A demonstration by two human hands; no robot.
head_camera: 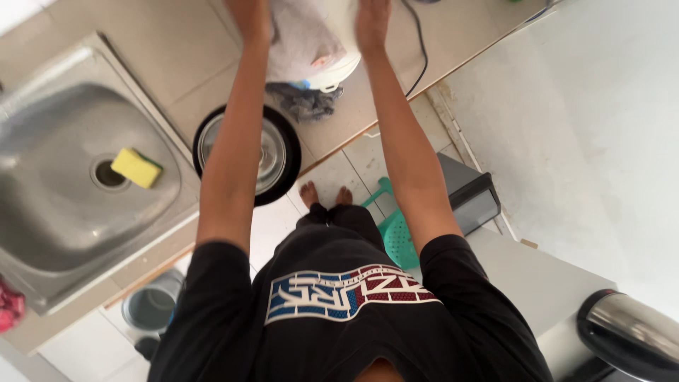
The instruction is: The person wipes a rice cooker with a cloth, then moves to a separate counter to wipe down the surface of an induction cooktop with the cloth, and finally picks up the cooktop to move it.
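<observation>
The worktop (177,56) runs along the top of the view, its front edge cutting diagonally above the tiled floor (332,177). Set into its left end is 1 steel sink (49,212), with a yellow and green sponge (136,168) lying beside the drain. Near the front edge a pot lid (272,152) with a black rim lies flat, partly hidden by the forearm. At the back edge stands a white rice cooker (332,49), its black cord (421,49) trailing right and a crumpled grey rag (305,102) touching its base.

The left hand (249,15) presses a pale cloth (300,35) against the cooker's side; the right hand (373,21) steadies the other side, fingers together and flat. The left fingers are cut off by the frame, so I cannot tell their spread.

Judging by this, wiping the cooker is under way, with the lid and sink not yet tended.
</observation>
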